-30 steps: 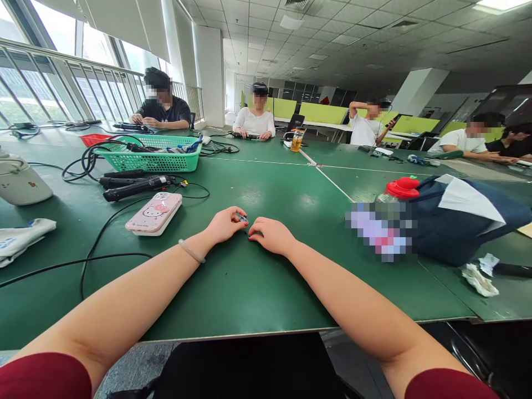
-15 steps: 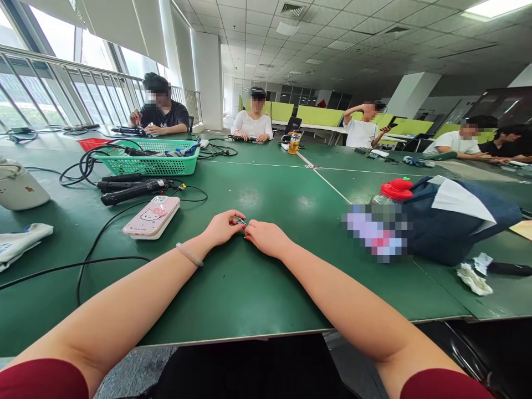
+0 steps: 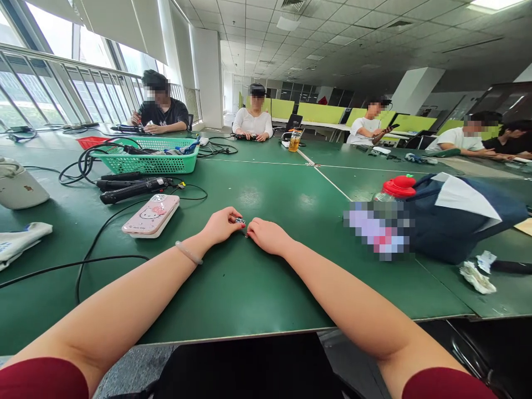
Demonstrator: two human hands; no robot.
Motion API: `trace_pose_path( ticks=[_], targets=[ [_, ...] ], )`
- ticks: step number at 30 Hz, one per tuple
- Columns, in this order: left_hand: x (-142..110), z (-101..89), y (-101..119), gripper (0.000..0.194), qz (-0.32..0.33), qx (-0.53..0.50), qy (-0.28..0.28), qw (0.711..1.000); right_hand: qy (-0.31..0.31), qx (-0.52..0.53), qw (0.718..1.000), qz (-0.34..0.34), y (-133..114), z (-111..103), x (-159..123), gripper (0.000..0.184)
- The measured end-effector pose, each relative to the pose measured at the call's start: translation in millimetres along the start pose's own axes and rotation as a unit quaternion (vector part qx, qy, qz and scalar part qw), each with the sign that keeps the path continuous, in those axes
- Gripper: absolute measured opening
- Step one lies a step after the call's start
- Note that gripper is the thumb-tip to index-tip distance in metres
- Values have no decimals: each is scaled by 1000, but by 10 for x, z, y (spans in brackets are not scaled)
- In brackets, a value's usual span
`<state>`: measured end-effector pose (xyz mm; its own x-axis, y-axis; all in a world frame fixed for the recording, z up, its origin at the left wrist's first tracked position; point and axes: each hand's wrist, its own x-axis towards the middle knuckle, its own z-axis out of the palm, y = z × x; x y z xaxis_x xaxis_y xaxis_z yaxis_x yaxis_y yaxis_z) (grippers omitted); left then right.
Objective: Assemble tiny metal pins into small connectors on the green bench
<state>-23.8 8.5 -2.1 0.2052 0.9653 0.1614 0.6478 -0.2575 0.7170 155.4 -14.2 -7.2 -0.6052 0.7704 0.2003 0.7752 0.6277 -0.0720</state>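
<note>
Both my forearms lie on the green table [image 3: 257, 288] and my hands meet at its middle. My left hand [image 3: 221, 224] is curled, its fingertips pinching a small dark-and-silver part [image 3: 240, 221]. My right hand [image 3: 268, 235] is curled too, knuckles up, its fingertips touching the same small part from the right. The part is too small to name. A pale bracelet [image 3: 189, 252] circles my left wrist.
A pink phone case [image 3: 151, 214] lies left of my hands, with black tools [image 3: 133, 189], cables and a green basket [image 3: 152, 160] behind it. A dark blue bag [image 3: 457, 221] and a red-capped bottle [image 3: 397, 188] sit at right. Several people sit at the far side.
My hands have stayed together on the small part, with only slight finger shifts. The person at the far right has lowered a raised arm.
</note>
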Motion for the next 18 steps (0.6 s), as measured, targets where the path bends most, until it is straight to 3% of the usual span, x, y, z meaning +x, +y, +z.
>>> trace_pose_path(
  ticks=[9,13,18],
  targets=[
    [-12,5,48,30,0,-25,-16,1000,74,174,981,47,180,-32,-9,17],
    [-19,0,48,29,-2,-6,-8,1000,72,149,986,23,111,-53,-31,15],
    [11,-7,1,30,-11,30,19,999,51,43,998,11,-24,-49,-26,17]
  ],
)
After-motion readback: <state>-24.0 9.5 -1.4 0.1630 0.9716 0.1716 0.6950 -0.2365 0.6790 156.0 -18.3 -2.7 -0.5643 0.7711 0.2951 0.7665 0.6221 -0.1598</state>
